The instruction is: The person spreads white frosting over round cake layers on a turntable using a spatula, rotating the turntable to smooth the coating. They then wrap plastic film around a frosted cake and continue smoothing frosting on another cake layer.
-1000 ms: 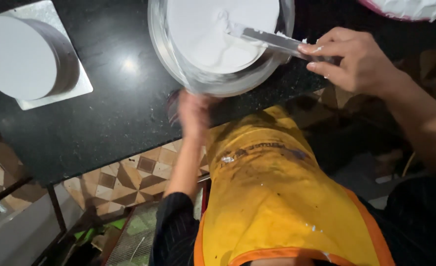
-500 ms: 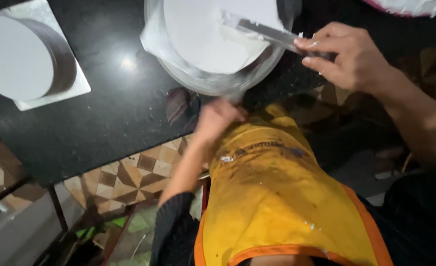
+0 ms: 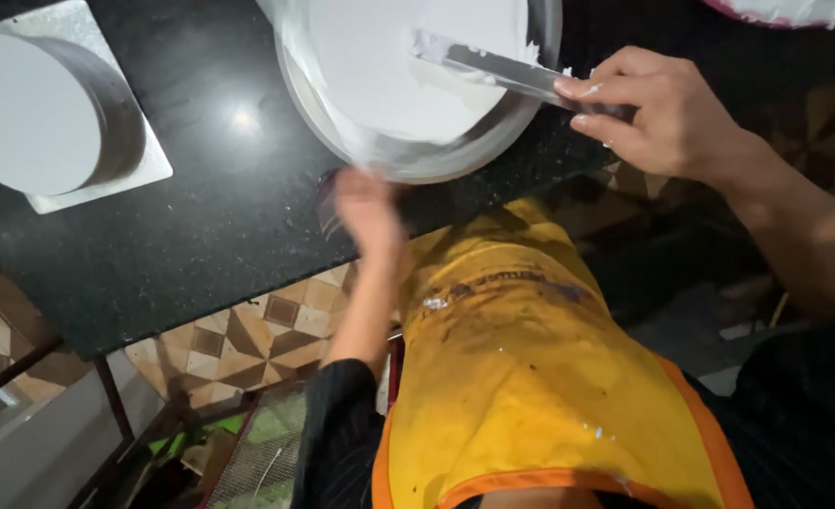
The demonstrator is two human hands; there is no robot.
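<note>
The right hand (image 3: 663, 118) pinches the handle end of a long flat metal spatula (image 3: 493, 68), thumb and fingers pressed together around it. The blade extends leftward from the hand and lies across the top of a round white-frosted cake (image 3: 408, 66), its far end smeared with white cream. The cake sits on a round metal turntable (image 3: 417, 160) at the near edge of a black speckled stone counter (image 3: 201, 217), up and to the left of the right hand.

The left hand (image 3: 366, 207) is at the counter edge, just below the turntable rim. Motion blur obscures it, so whether its fingers are spread or closed cannot be determined; it appears to touch the rim, though contact is not certain.

A second round white cake (image 3: 31, 113) stands on a square silver board (image 3: 106, 184) at the far left of the counter, well apart from both hands. A yellow apron with orange trim (image 3: 531, 377) covers the person's front below the counter. A patterned tile floor (image 3: 248, 330) is visible beneath.
</note>
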